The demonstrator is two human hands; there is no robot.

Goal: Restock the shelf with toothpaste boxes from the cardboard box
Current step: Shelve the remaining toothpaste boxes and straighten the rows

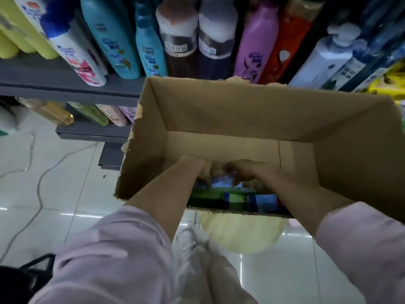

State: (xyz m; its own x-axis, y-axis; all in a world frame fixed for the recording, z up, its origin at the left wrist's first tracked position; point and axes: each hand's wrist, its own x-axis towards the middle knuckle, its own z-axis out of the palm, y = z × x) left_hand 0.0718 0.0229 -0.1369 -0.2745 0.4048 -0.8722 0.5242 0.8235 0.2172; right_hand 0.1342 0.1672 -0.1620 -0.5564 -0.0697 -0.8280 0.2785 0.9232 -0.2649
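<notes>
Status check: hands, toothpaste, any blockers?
Left hand and right hand gripping toothpaste boxes inside cardboard box. Nothing seen blocking.

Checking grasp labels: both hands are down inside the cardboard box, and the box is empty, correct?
Not empty. The head view shows both hands, left hand and right hand, down inside the cardboard box, but toothpaste boxes lie along its near side, green and blue.
</notes>
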